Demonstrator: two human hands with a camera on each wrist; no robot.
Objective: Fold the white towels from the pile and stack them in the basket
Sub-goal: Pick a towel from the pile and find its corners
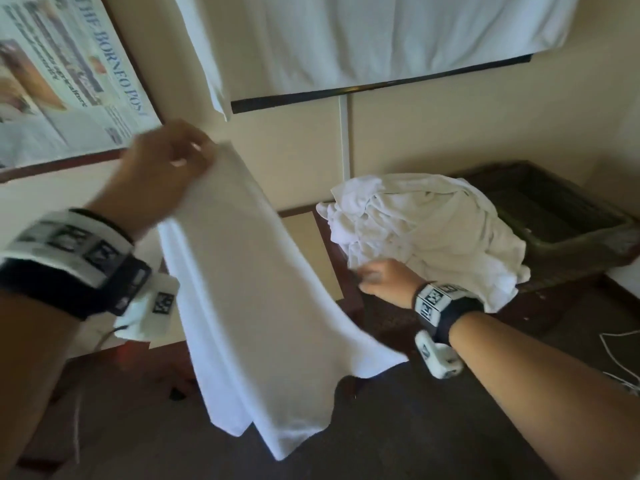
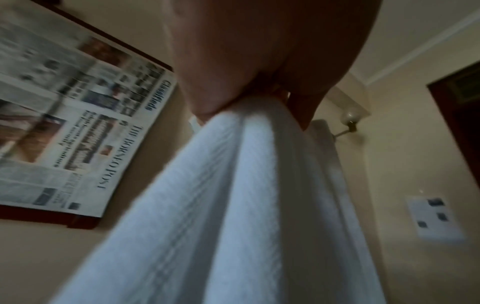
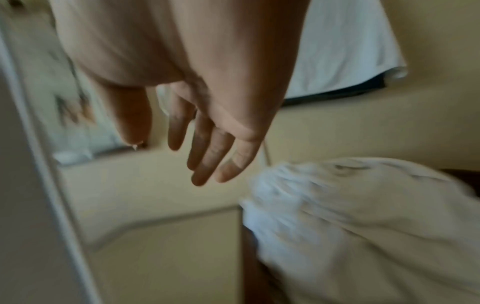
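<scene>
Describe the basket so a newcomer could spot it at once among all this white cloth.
Start at the low dark table against the cream wall on the right. A crumpled pile of white towels lies on it, and the basket sits directly behind the pile, towards the wall. It is the only dark, woven, boxy thing there, and its open inside shows no towel.

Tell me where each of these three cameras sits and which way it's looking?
Head: worn on the head, looking down at both hands, left hand, right hand, and the towel pile.
Left wrist: looks along the hand at the fingers pinching the hanging towel.
Right wrist: looks past relaxed, empty fingers toward the pile.
Shared: head and left wrist both show the framed newspaper.
</scene>
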